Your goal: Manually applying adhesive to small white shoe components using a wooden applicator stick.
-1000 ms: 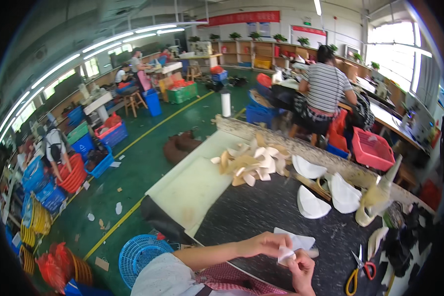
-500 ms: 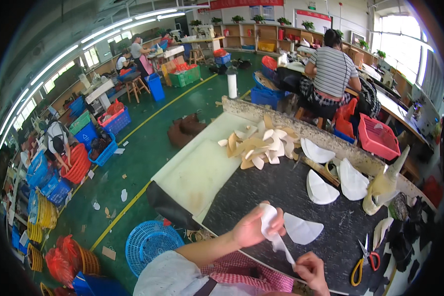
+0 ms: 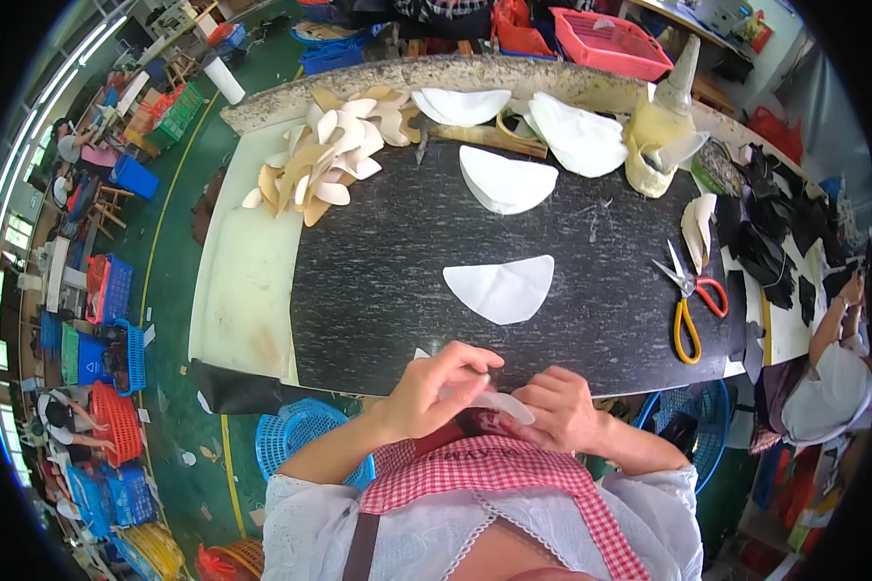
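Black tabletop (image 3: pixel 388 281) ahead; left hand (image 3: pixel 428 392) and right hand (image 3: pixel 564 411) curl inward, grips pinching a white piece (image 3: pixel 507 404).

Head view swung down onto worktop (image 3: pixel 388 290); far wall w/ plants gone from frame. L hand (image 3: pixel 441 392) & R hand (image 3: pixel 557 407) both pulled back to near edge, now in front of checked apron (image 3: pixel 513 470). White strip (image 3: pixel 509 406), prev. long between hands, now bunched, prob. folded (fingers hide most). Blue basket (image 3: pixel 715 421) & co-worker (image 3: pixel 828 397) at right newly in view.
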Demonstrator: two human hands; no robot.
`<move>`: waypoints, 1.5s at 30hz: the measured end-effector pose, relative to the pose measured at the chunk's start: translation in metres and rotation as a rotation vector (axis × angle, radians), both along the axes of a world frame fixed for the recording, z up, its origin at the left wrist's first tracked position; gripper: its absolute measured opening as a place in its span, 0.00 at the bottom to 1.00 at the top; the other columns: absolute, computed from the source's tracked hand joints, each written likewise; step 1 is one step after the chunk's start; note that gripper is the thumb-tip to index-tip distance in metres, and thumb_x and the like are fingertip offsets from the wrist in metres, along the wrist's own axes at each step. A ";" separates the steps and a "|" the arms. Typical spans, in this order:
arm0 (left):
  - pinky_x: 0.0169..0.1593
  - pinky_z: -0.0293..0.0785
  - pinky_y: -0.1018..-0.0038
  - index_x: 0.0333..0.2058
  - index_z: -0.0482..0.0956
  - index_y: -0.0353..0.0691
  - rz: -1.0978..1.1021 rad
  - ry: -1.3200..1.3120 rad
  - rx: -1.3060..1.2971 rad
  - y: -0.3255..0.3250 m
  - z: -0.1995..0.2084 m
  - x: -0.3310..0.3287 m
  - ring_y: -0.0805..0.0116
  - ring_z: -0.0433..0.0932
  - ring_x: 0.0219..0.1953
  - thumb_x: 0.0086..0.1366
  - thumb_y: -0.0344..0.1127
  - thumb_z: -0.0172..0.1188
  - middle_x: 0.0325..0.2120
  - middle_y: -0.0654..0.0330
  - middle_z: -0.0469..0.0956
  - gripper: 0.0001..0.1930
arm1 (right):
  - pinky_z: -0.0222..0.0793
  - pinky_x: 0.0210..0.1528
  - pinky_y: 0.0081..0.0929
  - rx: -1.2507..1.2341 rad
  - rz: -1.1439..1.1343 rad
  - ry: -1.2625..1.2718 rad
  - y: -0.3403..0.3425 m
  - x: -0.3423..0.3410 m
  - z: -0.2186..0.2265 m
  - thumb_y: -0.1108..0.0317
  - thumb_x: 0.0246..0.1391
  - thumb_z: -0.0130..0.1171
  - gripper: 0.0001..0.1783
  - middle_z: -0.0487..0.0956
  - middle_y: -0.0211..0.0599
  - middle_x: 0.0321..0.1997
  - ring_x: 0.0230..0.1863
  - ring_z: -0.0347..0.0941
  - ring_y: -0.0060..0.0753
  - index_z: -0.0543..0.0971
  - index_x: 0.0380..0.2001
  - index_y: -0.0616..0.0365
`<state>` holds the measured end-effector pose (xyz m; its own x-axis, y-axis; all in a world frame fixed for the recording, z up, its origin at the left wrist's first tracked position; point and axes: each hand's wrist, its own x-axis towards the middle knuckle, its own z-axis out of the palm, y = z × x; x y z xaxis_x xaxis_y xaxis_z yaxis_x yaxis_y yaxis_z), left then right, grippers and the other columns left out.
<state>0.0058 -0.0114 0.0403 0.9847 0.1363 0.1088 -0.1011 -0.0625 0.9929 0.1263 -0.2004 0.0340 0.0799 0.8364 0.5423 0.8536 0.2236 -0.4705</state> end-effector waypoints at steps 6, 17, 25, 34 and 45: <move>0.38 0.75 0.73 0.37 0.77 0.37 0.002 0.011 0.399 0.028 0.000 0.013 0.66 0.80 0.34 0.54 0.35 0.68 0.32 0.58 0.79 0.14 | 0.66 0.25 0.32 -0.030 -0.088 0.368 -0.004 0.041 0.018 0.72 0.46 0.64 0.05 0.76 0.39 0.25 0.24 0.72 0.39 0.80 0.27 0.62; 0.38 0.73 0.80 0.39 0.73 0.38 0.013 0.309 -0.094 0.035 -0.027 0.078 0.77 0.75 0.37 0.60 0.24 0.59 0.35 0.65 0.74 0.09 | 0.70 0.30 0.30 -0.313 -0.230 0.343 0.031 0.130 -0.016 0.68 0.50 0.65 0.12 0.77 0.39 0.34 0.28 0.74 0.36 0.78 0.21 0.67; 0.40 0.74 0.75 0.37 0.75 0.39 -0.001 0.183 0.337 0.039 -0.031 0.088 0.70 0.78 0.38 0.54 0.23 0.60 0.37 0.61 0.74 0.11 | 0.71 0.30 0.32 -0.364 -0.177 0.280 0.040 0.137 -0.021 0.67 0.48 0.65 0.14 0.78 0.39 0.35 0.28 0.75 0.37 0.76 0.18 0.65; 0.42 0.74 0.68 0.38 0.74 0.38 -0.012 0.113 0.559 0.037 -0.034 0.086 0.55 0.77 0.40 0.52 0.25 0.60 0.36 0.54 0.75 0.12 | 0.63 0.35 0.30 -0.331 -0.474 -0.394 0.028 0.151 -0.012 0.48 0.41 0.67 0.21 0.69 0.32 0.23 0.29 0.70 0.36 0.75 0.16 0.55; 0.48 0.69 0.62 0.48 0.75 0.41 0.292 -0.393 1.352 0.094 -0.024 0.096 0.56 0.72 0.43 0.50 0.27 0.65 0.44 0.56 0.71 0.23 | 0.41 0.73 0.41 -0.533 -0.070 -0.196 0.006 0.054 -0.022 0.33 0.52 0.50 0.52 0.50 0.55 0.72 0.73 0.43 0.51 0.55 0.65 0.66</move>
